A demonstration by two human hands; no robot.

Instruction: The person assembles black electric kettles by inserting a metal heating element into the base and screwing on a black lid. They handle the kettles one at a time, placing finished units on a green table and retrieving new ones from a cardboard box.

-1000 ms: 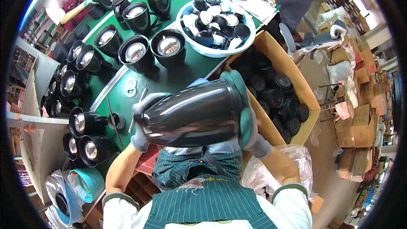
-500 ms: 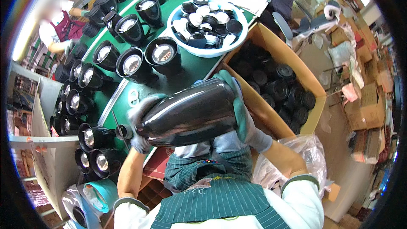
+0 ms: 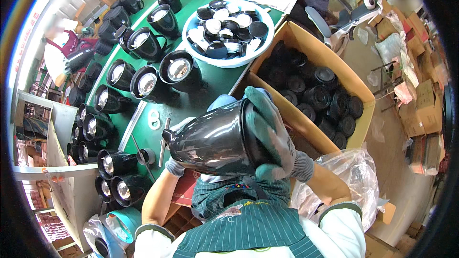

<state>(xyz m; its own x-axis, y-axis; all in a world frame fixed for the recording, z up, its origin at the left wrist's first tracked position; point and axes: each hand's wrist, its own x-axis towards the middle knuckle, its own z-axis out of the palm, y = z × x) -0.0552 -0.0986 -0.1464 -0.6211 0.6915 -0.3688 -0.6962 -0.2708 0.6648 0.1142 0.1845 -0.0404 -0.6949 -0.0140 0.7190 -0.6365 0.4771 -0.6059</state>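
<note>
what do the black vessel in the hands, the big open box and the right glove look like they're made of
Black vessel: glossy, probably plastic given its sharp highlights, though coated metal is possible.
Big open box: matte cardboard, judging by its plain tan, thin walls.
Right glove: grey knit, from its ribbed cuff; the green fingers suggest a rubbery coating.

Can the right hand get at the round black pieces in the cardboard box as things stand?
Probably not: the right hand grips the black vessel. Otherwise the way seems free: the cardboard box is open, the round black pieces uncovered.
</note>
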